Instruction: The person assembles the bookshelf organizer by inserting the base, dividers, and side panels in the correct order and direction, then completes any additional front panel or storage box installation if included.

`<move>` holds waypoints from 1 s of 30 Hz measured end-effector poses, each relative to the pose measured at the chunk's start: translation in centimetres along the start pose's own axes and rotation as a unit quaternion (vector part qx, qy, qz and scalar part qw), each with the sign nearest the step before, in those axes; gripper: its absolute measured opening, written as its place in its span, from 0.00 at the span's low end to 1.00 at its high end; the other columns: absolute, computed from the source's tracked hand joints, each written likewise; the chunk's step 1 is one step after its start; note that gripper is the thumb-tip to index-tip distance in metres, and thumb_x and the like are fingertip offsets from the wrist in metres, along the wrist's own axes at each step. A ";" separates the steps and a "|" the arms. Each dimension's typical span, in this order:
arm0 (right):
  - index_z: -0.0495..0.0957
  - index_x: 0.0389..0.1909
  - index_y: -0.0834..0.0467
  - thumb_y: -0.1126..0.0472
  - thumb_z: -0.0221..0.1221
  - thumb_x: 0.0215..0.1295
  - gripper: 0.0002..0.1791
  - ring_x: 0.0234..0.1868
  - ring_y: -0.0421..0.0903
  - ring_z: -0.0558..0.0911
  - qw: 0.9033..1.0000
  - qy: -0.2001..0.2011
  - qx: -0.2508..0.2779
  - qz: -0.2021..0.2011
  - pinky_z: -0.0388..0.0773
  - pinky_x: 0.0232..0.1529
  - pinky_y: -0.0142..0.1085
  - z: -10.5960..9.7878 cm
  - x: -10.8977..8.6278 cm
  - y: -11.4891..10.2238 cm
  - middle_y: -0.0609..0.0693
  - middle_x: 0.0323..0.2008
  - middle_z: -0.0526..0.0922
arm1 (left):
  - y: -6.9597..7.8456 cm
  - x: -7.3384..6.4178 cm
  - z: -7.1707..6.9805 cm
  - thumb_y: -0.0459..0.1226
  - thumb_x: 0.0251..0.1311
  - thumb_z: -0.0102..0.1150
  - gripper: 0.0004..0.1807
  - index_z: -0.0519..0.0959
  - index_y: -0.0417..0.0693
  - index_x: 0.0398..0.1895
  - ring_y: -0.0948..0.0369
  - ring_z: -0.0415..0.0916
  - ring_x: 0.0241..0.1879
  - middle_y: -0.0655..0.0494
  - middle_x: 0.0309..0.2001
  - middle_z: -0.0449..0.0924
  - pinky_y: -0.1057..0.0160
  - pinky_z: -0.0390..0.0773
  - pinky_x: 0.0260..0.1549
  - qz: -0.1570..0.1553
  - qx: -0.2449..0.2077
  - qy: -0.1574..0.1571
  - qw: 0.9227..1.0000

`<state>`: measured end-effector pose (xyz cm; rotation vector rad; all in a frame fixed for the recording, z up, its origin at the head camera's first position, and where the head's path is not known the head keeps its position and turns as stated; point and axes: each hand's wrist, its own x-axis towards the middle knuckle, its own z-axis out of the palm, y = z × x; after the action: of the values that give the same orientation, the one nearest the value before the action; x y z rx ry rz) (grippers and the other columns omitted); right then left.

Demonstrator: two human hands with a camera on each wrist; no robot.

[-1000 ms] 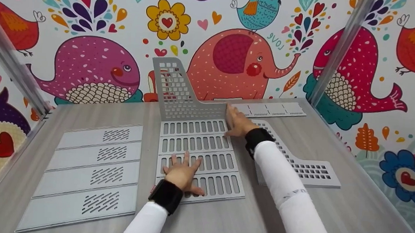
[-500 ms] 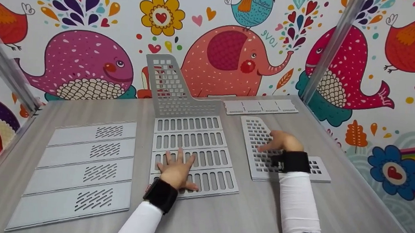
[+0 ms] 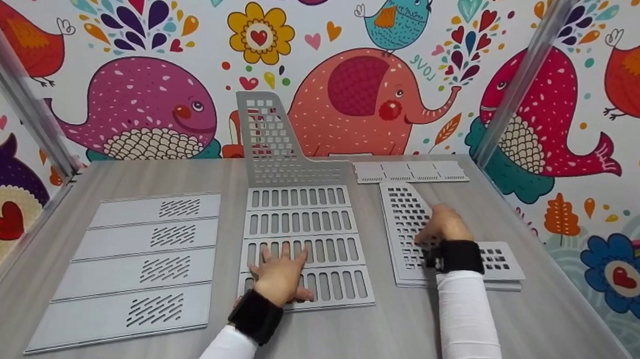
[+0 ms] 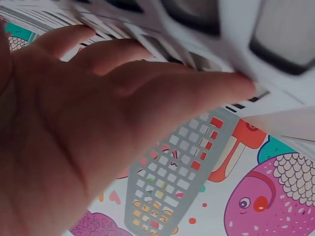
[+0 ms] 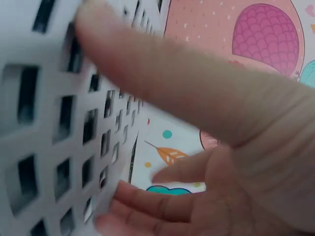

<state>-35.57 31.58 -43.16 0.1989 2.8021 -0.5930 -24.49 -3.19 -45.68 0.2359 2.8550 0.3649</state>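
My left hand (image 3: pixel 279 275) lies with spread fingers on a grey slotted panel (image 3: pixel 295 209) in the middle of the table. In the left wrist view, the fingertips of that hand (image 4: pixel 74 123) touch the slotted surface. An L-shaped side panel (image 3: pixel 321 165) with square holes stands upright at the slotted panel's far end. To the right, my right hand (image 3: pixel 446 225) pinches the top L-shaped perforated panel (image 3: pixel 412 275) of a small stack. Its thumb (image 5: pixel 162 78) presses the holed face in the right wrist view, while the other fingers reach round the edge.
At the left, a wide grey board (image 3: pixel 105 274) with fold lines and slanted slots lies flat on the table (image 3: pixel 342 344). A narrow white strip (image 3: pixel 396 173) lies at the back right. Printed walls (image 3: pixel 150 106) and metal posts (image 3: pixel 520 92) enclose the table.
My right hand has left the upright side panel and moved right to the L-shaped stack, where the top panel now sits slightly raised off the one below. My left hand stays put.
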 end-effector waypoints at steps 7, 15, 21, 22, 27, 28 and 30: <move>0.73 0.51 0.72 0.60 0.73 0.51 0.30 0.42 0.55 0.77 0.997 0.026 0.070 -0.010 0.79 0.45 0.47 -1.9 -1.0 0.5 0.63 0.44 0.78 | 0.3 -0.1 -0.4 0.59 0.44 0.76 0.57 0.59 0.58 0.78 0.22 0.49 0.71 0.38 0.78 0.55 0.17 0.59 0.56 0.006 -0.006 -0.010 1.000; 0.55 0.75 0.65 0.60 0.63 0.67 0.41 0.61 0.63 0.75 0.976 0.109 0.156 -0.103 0.70 0.67 0.58 -2.1 -1.7 -1.7 0.69 0.62 0.74 | -0.3 -0.7 -0.5 0.60 0.38 0.79 0.63 0.57 0.57 0.79 0.22 0.47 0.72 0.37 0.79 0.52 0.17 0.61 0.55 0.016 0.000 -0.025 1.000; 0.56 0.75 0.63 0.64 0.58 0.71 0.35 0.61 0.62 0.77 0.943 0.177 0.219 -0.177 0.70 0.66 0.56 -0.4 -1.0 -4.4 0.67 0.61 0.75 | -0.1 -0.9 -0.5 0.59 0.37 0.79 0.63 0.56 0.57 0.79 0.22 0.49 0.71 0.38 0.79 0.51 0.17 0.61 0.56 0.010 0.006 -0.026 1.000; 0.56 0.75 0.63 0.65 0.58 0.72 0.35 0.62 0.62 0.76 0.934 0.192 0.233 -0.190 0.70 0.67 0.55 -0.1 -0.8 -4.7 0.67 0.62 0.75 | -0.1 -0.9 -0.5 0.59 0.38 0.79 0.63 0.56 0.57 0.79 0.22 0.49 0.72 0.38 0.79 0.50 0.17 0.60 0.56 0.007 0.005 -0.027 1.000; 0.57 0.74 0.63 0.68 0.55 0.73 0.32 0.61 0.61 0.76 0.888 0.277 0.288 -0.230 0.73 0.64 0.54 1.5 0.5 -5.9 0.67 0.61 0.73 | 0.0 -0.8 -0.4 0.59 0.38 0.79 0.64 0.55 0.58 0.80 0.23 0.47 0.73 0.40 0.80 0.50 0.18 0.60 0.57 -0.002 0.016 -0.035 0.999; 0.58 0.74 0.64 0.68 0.55 0.73 0.31 0.59 0.61 0.76 0.880 0.293 0.293 -0.230 0.74 0.62 0.54 1.8 0.7 -6.0 0.67 0.60 0.73 | 0.0 -0.8 -0.5 0.60 0.38 0.79 0.64 0.55 0.58 0.80 0.24 0.46 0.73 0.40 0.80 0.50 0.18 0.60 0.57 -0.003 0.020 -0.037 0.999; 0.60 0.72 0.65 0.69 0.55 0.72 0.29 0.57 0.60 0.77 0.870 0.326 0.290 -0.228 0.77 0.58 0.54 2.3 1.1 -6.2 0.66 0.57 0.74 | 0.0 -0.7 -0.5 0.60 0.38 0.79 0.64 0.55 0.58 0.80 0.24 0.46 0.73 0.40 0.80 0.50 0.18 0.61 0.57 -0.005 0.028 -0.040 0.999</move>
<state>-37.29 25.06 -43.16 -0.2099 3.2102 -1.7818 -23.94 -3.48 -45.10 0.2403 2.7888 0.2667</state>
